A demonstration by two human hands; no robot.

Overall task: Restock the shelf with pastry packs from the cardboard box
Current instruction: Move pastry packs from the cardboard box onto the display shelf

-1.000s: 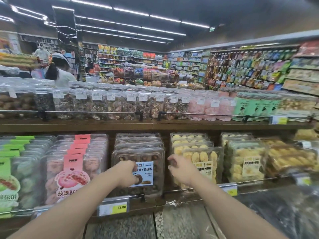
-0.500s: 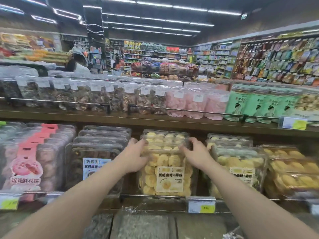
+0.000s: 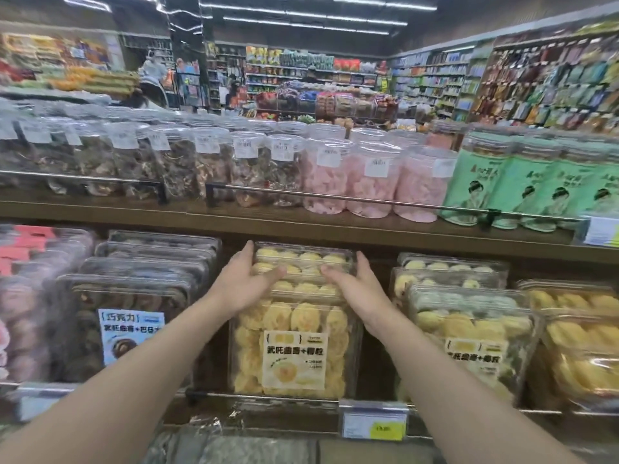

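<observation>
Now left hand [image 3: 246, 283], right hand [image 3: 356, 283] moved up, gripping rear yellow pastry pack [image 3: 303, 262]

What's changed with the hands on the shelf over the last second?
Both hands left the chocolate cookie pack front and moved right to the yellow cookie row. The left hand and right hand now hold the sides of a rear yellow cookie pack. The shelved packs look unmoved.
</observation>
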